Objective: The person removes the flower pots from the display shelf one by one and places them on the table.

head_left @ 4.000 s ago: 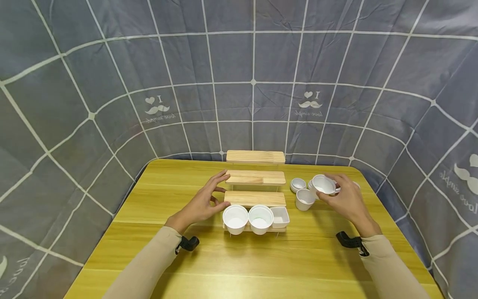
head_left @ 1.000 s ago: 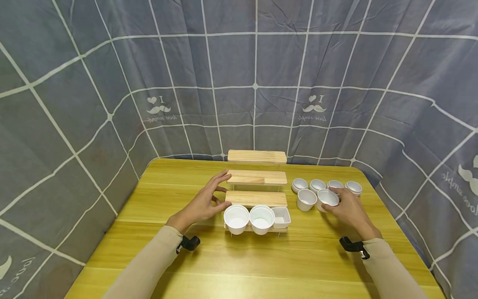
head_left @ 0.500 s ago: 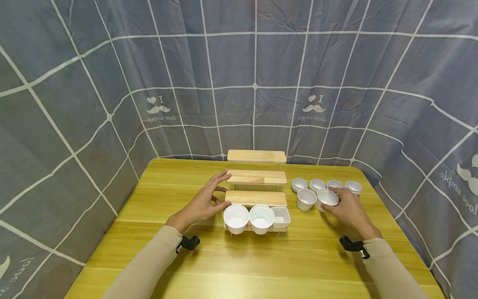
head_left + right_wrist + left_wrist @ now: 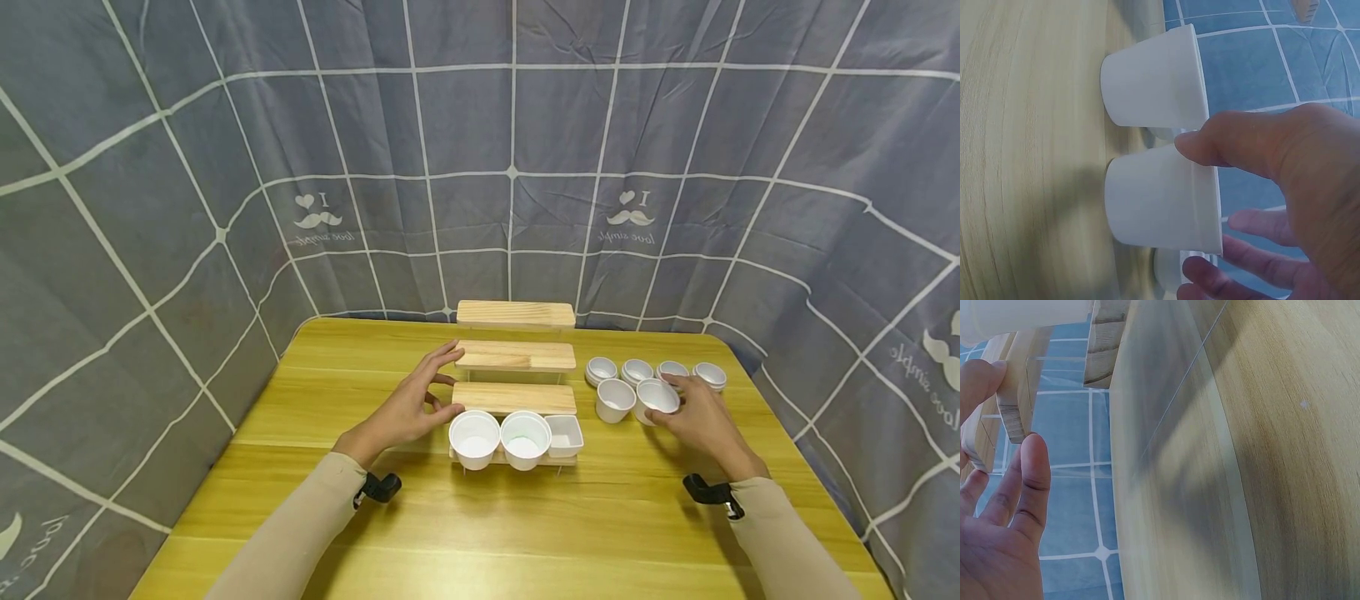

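My right hand (image 4: 701, 417) holds a white plastic cup (image 4: 651, 414) by its rim, thumb on the near side and fingers beyond. That cup stands upright on the table beside a similar white cup (image 4: 615, 402). At the left end of a stepped wooden stand (image 4: 514, 398), my left hand (image 4: 405, 412) steadies it. In the left wrist view, the thumb and a fingertip touch opposite edges of one slat (image 4: 1022, 384), while another finger reaches the slat above. Two larger round white cups (image 4: 474, 440) and a small square white cup (image 4: 566, 436) sit on the lowest step.
Several small round white containers (image 4: 602, 369) stand in a row behind the right-hand cups. The upper wooden steps (image 4: 514, 356) rise toward the back of the wood-grain table (image 4: 360, 533). A grey-blue gridded curtain (image 4: 465, 208) surrounds the table's far and side edges.
Four seconds ago my right hand held the cup tilted, above the table and farther back. It has come down beside the other cup. During the last second, nothing visibly moves.
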`<act>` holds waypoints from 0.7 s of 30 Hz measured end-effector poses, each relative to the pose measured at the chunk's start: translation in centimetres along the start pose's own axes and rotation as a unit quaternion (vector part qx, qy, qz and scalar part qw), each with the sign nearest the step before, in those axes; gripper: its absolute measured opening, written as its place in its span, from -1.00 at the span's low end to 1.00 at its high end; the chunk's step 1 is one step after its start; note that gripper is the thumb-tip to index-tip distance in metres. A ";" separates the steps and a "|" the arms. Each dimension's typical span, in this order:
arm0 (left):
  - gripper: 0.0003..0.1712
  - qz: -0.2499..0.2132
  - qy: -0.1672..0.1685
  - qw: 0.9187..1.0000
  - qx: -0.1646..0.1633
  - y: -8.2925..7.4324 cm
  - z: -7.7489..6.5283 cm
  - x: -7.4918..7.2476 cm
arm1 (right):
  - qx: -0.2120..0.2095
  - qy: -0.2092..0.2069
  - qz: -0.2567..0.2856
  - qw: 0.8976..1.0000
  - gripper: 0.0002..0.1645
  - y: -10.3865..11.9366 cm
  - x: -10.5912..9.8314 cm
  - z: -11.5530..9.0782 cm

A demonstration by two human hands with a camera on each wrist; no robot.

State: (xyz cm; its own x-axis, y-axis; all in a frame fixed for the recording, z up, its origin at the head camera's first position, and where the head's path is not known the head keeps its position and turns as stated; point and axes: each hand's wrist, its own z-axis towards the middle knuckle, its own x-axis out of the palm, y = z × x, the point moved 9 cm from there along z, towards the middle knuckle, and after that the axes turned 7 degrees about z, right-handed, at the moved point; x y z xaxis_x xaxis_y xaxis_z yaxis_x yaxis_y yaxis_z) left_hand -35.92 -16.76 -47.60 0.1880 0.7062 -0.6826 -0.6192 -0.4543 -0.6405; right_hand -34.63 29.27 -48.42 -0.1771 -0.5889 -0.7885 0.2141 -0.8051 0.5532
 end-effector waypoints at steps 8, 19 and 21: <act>0.07 0.004 -0.004 1.000 0.007 -0.1 -0.1 0.0 | 0.004 0.005 0.005 1.000 0.00 -0.1 -0.1 -0.1; 0.08 0.000 0.000 1.000 0.000 0.0 -0.1 0.1 | 0.010 0.012 0.010 1.000 0.03 0.5 -0.5 -0.6; 0.08 0.000 0.000 1.000 0.000 0.0 -0.1 0.1 | 0.012 0.014 0.009 1.000 0.05 0.6 -0.6 -0.7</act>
State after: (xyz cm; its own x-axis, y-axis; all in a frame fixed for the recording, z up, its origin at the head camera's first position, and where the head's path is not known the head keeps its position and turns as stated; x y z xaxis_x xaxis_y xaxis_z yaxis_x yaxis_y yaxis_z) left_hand -35.85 -16.74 -47.72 0.1886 0.7064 -0.6823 -0.6188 -0.4540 -0.6411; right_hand -33.74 29.22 -47.81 -0.1459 -0.6019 -0.7852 0.1939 -0.7956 0.5739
